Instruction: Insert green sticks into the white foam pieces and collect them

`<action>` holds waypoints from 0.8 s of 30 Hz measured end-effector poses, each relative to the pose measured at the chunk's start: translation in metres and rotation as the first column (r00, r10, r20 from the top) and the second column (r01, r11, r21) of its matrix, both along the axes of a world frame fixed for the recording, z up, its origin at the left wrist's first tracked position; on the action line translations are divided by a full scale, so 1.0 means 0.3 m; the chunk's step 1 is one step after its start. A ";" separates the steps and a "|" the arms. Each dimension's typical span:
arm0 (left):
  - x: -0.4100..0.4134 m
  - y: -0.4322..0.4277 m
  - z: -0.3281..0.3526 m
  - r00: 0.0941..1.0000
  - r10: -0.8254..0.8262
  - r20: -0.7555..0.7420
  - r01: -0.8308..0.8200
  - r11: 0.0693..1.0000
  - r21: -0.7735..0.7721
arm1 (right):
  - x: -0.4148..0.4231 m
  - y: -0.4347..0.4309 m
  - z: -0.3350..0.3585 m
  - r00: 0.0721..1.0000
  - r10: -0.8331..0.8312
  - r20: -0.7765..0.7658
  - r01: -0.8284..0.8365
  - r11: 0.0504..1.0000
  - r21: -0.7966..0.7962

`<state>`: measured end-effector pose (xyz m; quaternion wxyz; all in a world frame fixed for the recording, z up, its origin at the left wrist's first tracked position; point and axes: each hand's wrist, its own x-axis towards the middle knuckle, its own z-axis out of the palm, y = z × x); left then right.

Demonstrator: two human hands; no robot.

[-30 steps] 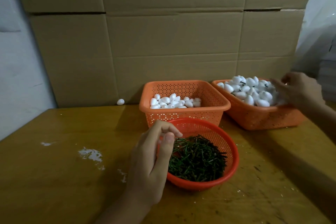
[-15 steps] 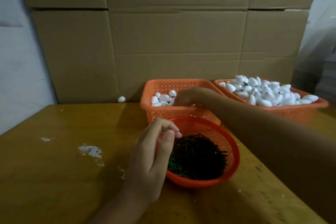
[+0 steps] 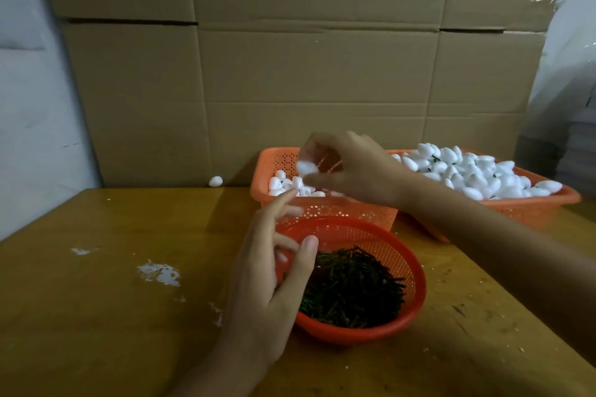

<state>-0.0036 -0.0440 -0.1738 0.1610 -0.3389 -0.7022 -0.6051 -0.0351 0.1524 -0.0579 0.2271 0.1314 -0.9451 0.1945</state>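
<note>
The right hand (image 3: pixel 351 171) is pinching a white foam piece (image 3: pixel 304 167) above the rectangular orange basket (image 3: pixel 354 213).
The piece is looking blurred, just over the loose foam pieces (image 3: pixel 283 184) inside. The left hand (image 3: pixel 271 287) is hovering with fingers loosely spread and thumb apart, at 9 o'clock of the round red basket (image 3: pixel 416 284) holding the green sticks (image 3: pixel 351 290). At 2 o'clock from it, a second orange basket (image 3: pixel 532 209) is carrying a heap of foam pieces (image 3: pixel 467 167).

Right hand (image 3: pixel 354 167) pinches a white foam piece (image 3: pixel 304 168), blurred, above the square orange basket (image 3: pixel 354 213).
Left hand (image 3: pixel 271 280), fingers loosely spread, at left rim of round red basket (image 3: pixel 412 306) holding green sticks (image 3: pixel 351 290); second basket (image 3: pixel 532 211), heaped with foam, at right.
</note>
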 end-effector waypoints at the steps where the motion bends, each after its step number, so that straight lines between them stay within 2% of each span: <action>1: -0.004 0.002 0.000 1.000 -0.011 0.028 0.010 1.000 0.016 | 0.073 -0.018 -0.007 0.997 0.079 0.012 -0.079 0.997 -0.002; 3: -0.005 -0.001 0.005 0.996 -0.046 0.082 0.041 0.997 0.059 | 0.187 -0.042 -0.032 0.984 0.174 0.029 -0.174 0.985 0.008; 5: -0.005 -0.001 0.005 0.992 -0.094 0.085 0.089 0.994 0.062 | 0.247 -0.048 -0.079 0.981 0.192 0.015 -0.192 0.981 0.035; 14: -0.019 0.008 0.010 0.994 -0.094 0.055 0.092 0.995 0.045 | 0.265 -0.064 -0.247 0.979 0.128 -0.158 -0.165 0.954 -0.251; 24: -0.007 0.010 0.008 0.989 -0.092 0.115 0.076 0.988 0.135 | 0.290 -0.064 -0.270 0.991 -0.030 -0.131 -0.007 0.961 -0.278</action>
